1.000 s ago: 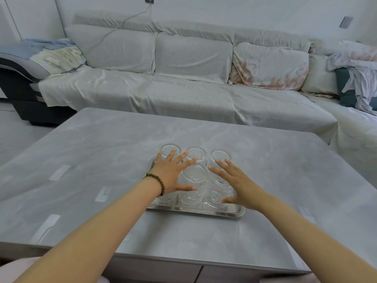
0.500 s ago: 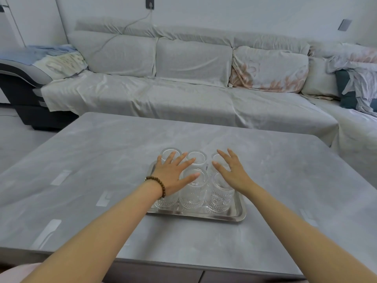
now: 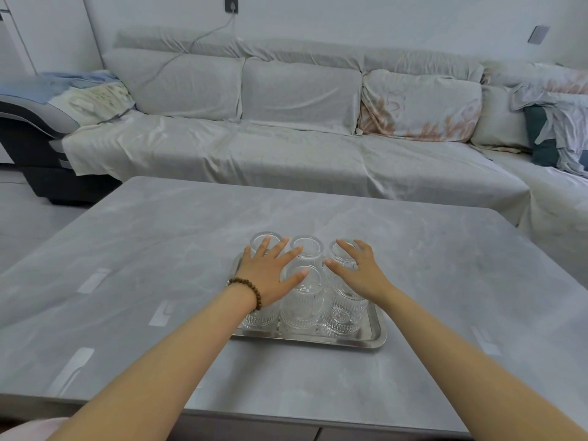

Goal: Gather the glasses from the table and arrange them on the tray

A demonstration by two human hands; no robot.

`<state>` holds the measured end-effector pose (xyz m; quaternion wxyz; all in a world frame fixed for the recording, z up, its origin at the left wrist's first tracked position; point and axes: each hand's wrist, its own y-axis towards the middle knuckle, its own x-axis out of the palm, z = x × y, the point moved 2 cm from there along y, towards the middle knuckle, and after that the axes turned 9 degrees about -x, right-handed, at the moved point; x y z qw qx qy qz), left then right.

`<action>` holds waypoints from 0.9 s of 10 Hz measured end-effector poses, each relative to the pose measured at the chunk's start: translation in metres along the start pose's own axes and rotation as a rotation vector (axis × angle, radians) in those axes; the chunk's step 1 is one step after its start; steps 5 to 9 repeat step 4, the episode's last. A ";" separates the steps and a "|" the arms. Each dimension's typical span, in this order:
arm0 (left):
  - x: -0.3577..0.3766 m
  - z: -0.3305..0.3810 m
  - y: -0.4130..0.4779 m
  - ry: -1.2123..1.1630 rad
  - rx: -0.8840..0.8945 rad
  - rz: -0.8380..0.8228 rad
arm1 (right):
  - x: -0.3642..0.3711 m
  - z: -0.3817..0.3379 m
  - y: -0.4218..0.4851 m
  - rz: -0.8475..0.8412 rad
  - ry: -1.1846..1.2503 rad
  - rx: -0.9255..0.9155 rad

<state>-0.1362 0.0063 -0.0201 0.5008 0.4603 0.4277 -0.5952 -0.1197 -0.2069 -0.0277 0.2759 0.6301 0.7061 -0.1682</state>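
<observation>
A: Where are the glasses (image 3: 303,296) found?

B: Six clear ribbed glasses are seen standing upright on the tray (image 3: 374,340), packed close in two rows of three. The tray is a shallow steel one, set on the grey table (image 3: 165,249) toward its near side.

A: How are they arranged?

B: In the far row, three rims are seen side by side; in the near row, the middle glass is shown clearly, while the ones to either side are partly covered by the hands. Whether neighbouring glasses touch cannot be told, though they are set just beside one another.

A: What is seen of the hands?

B: The left hand (image 3: 265,276) is spread flat over the left glasses, its fingers splayed and nothing grasped; a beaded bracelet (image 3: 251,289) is worn at its wrist. The right hand (image 3: 358,273) is held over the right glasses, palm down, fingers loosely curved and released, with nothing gripped. Whether the palms rest on the rims or are held just above them cannot be told.

A: And beyond the table?

B: A long sofa (image 3: 286,148) draped in pale cloth is seen behind the table, with a floral cushion (image 3: 420,106) toward the right. A wall socket (image 3: 231,3) with a cable hanging down is seen above the sofa back.
</observation>
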 end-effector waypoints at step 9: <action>-0.028 0.005 -0.007 -0.003 0.002 -0.016 | -0.027 -0.039 -0.006 0.000 -0.061 -0.036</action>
